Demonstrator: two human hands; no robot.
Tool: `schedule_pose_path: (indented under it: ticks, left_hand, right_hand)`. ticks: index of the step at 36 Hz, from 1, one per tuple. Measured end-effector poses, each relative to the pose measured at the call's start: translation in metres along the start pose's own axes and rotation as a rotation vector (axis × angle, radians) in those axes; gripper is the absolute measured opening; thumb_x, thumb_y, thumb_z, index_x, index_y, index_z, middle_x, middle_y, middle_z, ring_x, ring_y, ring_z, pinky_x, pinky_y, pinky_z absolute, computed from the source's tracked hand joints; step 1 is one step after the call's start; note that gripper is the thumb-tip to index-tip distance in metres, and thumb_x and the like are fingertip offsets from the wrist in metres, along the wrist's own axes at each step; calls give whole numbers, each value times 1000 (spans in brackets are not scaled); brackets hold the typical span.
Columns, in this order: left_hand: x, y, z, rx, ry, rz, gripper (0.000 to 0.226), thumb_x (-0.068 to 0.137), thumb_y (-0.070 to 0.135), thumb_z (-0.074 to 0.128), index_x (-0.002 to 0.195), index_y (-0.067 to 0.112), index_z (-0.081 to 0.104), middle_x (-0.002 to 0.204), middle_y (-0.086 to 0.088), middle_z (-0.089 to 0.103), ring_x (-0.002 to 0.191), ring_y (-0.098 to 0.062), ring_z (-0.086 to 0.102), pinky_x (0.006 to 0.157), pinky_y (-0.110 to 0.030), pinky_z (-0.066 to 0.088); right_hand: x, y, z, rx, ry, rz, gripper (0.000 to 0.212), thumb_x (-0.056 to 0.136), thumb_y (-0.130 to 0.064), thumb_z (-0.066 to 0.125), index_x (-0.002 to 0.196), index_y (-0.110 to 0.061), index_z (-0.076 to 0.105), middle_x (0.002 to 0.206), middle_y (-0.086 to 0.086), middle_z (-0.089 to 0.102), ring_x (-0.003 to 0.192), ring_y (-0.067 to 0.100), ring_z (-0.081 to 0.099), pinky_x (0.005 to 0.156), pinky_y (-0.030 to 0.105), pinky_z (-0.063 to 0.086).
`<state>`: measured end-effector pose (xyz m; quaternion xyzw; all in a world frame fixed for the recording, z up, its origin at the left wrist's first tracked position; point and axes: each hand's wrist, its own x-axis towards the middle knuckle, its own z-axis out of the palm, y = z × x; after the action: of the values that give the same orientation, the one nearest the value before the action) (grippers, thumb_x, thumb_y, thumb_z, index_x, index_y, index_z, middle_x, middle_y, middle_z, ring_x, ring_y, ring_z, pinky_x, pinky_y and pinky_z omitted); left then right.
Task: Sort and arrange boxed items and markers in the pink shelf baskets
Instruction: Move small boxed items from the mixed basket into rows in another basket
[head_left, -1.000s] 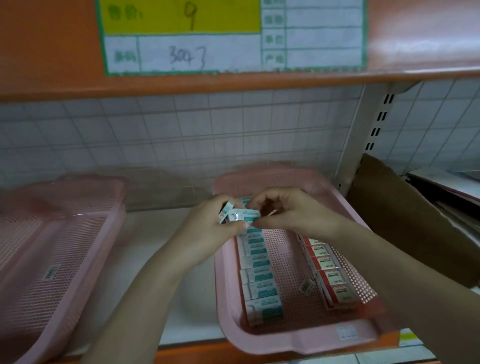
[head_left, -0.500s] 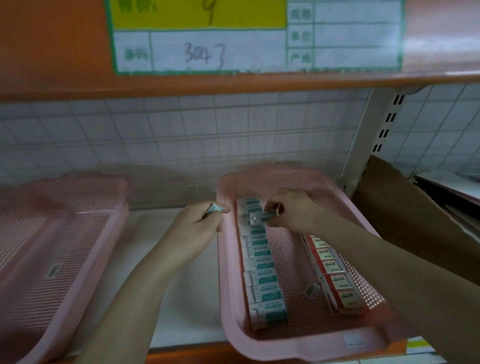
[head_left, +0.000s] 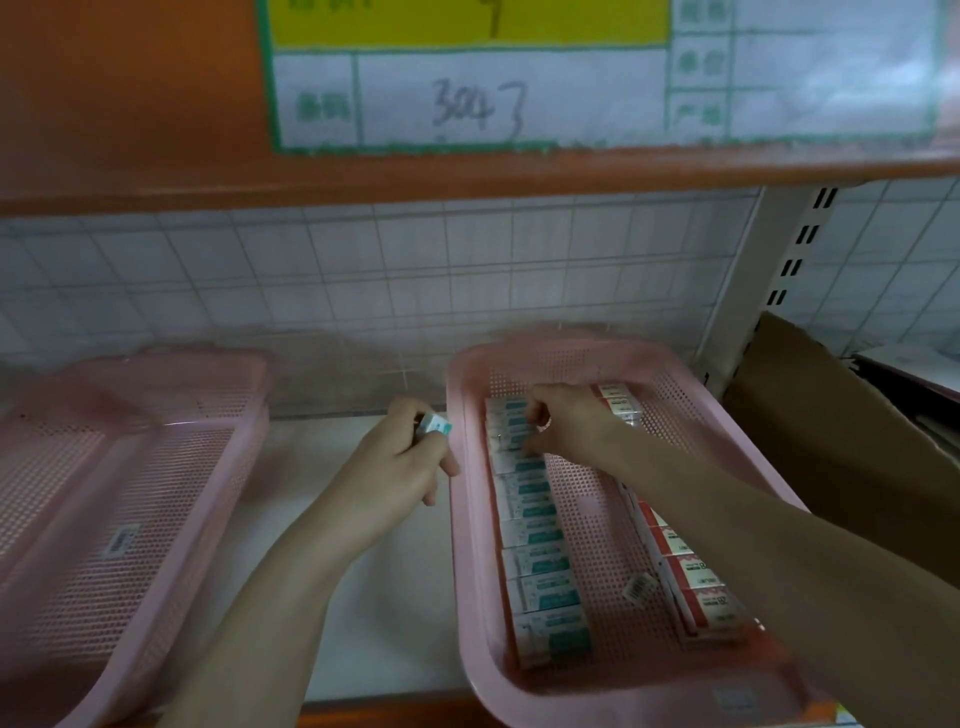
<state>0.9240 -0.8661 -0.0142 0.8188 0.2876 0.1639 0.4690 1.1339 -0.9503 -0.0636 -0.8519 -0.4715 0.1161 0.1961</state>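
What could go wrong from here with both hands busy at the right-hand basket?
The right hand is working a box into the far end of the teal box row; a hard push may buckle that tight line. The left hand holds a small teal box outside the right basket rim, where it might drop onto the shelf.

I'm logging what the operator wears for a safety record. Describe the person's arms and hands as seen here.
Both forearms are bare as far as the frame shows; no sleeve edge is in view. The left hand and right hand wear no gloves. No watch, bracelet or ring is visible on either wrist or on the fingers, though the picture is slightly blurred.
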Motion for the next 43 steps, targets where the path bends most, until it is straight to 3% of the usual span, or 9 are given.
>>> schedule_pose_path:
  ticks: [5,10,16,20,25,32,35,39,43]
  left_hand:
    - [3,3,1,26,-26,58,13,89,6,52,87,16,60,78,0,69,53,-5,58,53,-24,40]
    - [9,7,8,52,-55,93,8,89,12,58,88,11,66,63,0,61,48,-1,52,51,-18,39]
    - [13,17,22,37,-116,93,11,87,3,52,90,13,57,79,-5,62,56,-6,51,53,-19,42]
    - [12,21,25,1,-132,104,14,87,2,52,95,13,56,75,-1,63,51,4,54,50,-15,41]
    - [13,18,23,-27,-119,126,10,89,6,60,92,15,58,78,5,65,57,1,58,52,-15,44]
    - [12,16,24,-11,-54,145,7,93,13,56,97,12,62,76,3,65,51,2,54,52,-16,43]
    - [12,14,24,-21,-56,134,7,92,11,57,95,12,63,74,1,64,51,0,53,51,-14,42]
    - [10,11,22,56,-23,154,10,91,14,60,94,23,62,84,7,65,68,-6,59,68,-28,51]
    - [8,6,14,237,65,188,10,90,23,60,98,28,59,90,15,58,80,-3,57,76,-29,49]
  right_hand:
    - [-8,-1,-6,28,54,-28,20,78,-19,76,87,-18,58,94,-2,62,87,16,60,78,35,54]
    - [-42,-28,-33,314,139,-140,18,81,-10,71,97,-14,64,84,-16,61,74,0,59,60,5,42]
    - [-59,-44,-46,634,16,-233,22,83,-1,70,105,-4,67,100,8,71,89,16,69,83,28,55]
    - [-59,-38,-49,710,6,-200,15,84,3,67,99,5,65,90,13,70,81,19,68,81,34,57]
    - [-63,-28,-51,792,17,-156,7,88,-1,65,94,-2,62,90,16,69,80,22,68,77,31,56]
    - [-69,-27,-46,679,-3,-243,24,81,-1,72,103,-11,67,97,11,69,86,23,68,79,33,56]
    - [-69,-29,-41,469,62,-290,30,75,-5,79,101,-13,66,92,0,69,84,13,66,73,24,53]
    - [-62,-20,-37,229,124,-311,25,74,-15,80,94,-17,66,91,-9,61,78,2,59,67,8,45]
    - [-53,-3,-29,-7,98,-225,25,76,-22,80,97,-15,69,94,-5,58,75,2,52,63,5,36]
